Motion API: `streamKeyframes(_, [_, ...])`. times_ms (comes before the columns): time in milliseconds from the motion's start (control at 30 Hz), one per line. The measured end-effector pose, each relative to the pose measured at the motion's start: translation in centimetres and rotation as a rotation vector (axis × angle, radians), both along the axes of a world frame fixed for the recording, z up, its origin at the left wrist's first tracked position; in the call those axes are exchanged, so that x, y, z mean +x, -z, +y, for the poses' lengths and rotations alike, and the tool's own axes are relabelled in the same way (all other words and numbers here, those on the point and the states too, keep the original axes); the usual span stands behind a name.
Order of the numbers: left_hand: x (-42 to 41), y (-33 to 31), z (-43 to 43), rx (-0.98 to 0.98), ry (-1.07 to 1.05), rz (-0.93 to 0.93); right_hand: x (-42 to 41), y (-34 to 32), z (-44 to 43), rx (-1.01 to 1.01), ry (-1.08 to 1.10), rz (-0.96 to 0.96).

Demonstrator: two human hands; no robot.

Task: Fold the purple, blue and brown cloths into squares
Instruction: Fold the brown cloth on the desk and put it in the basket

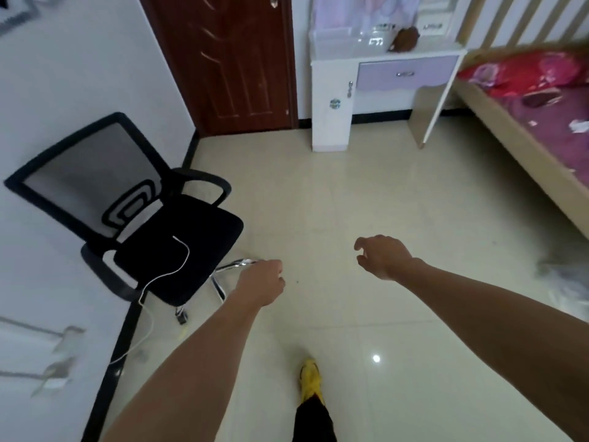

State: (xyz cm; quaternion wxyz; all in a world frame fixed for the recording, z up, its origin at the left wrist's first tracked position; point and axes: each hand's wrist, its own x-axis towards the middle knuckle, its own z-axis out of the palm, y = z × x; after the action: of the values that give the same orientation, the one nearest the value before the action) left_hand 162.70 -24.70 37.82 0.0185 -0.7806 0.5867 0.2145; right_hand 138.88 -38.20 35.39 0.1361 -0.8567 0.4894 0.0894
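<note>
1. Left hand (263,282): its back is turned to me and the fingers are tucked out of sight beneath it. I cannot tell whether they are spread or closed.
2. Right hand (382,256): fingers loosely curled, thumb apart, holding nothing, in the air over the floor (350,186).
3. Brown lump (404,38): on the white desk (331,122), far ahead of my right hand. It is blurred and may be the brown cloth, but I am not certain.
4. Grey heap (564,272): right of my right hand, cut by the frame edge, too smeared to identify.
5. Office chair (178,224): just left of my left hand, which overlaps its chrome base. A white cable (188,253) crosses the seat.
6. Bed (526,148): ahead-right of my right hand, cut off.
</note>
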Motion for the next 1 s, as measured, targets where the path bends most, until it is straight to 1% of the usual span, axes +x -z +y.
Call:
streamKeyframes(200, [1.6, -2.2, -18.6, -0.009, 0.156, -0.038, 0.1, -2.1, -14.2, 0.001, 0.189, -0.031])
streamKeyframes(367, [0.1, -4.7, -32.8, -0.055, 0.284, -0.063, -1.1, -5.0, -25.6, -0.035, 0.268, -0.045])
streamKeyframes(500, [-1.5, -5.1, -43.4, -0.049, 0.35, -0.075, -2.7, -5.1, -35.3, -0.045, 0.324, -0.045])
streamKeyframes(633, [-3.0, -5.1, -54.9, -0.061, 0.362, -0.094, -4.8, -4.6, -46.6, -0.08, 0.333, -0.042])
streamKeyframes(700, [-4.2, -5.8, -61.5, -0.072, 0.345, -0.069, -6.2, -5.0, -53.6, -0.081, 0.339, -0.046])
streamKeyframes(833, [-5.8, -7.7, -72.9, -0.117, 0.307, -0.039, -8.1, -7.1, -66.2, -0.109, 0.366, -0.055])
streamKeyframes(900, [-6.1, -8.6, -76.3, -0.127, 0.307, -0.022, -8.3, -8.2, -70.1, -0.115, 0.362, -0.063])
streamKeyframes(1000, [-5.8, -9.3, -83.9, -0.137, 0.262, -0.021, -8.0, -9.6, -78.1, -0.134, 0.325, -0.081])
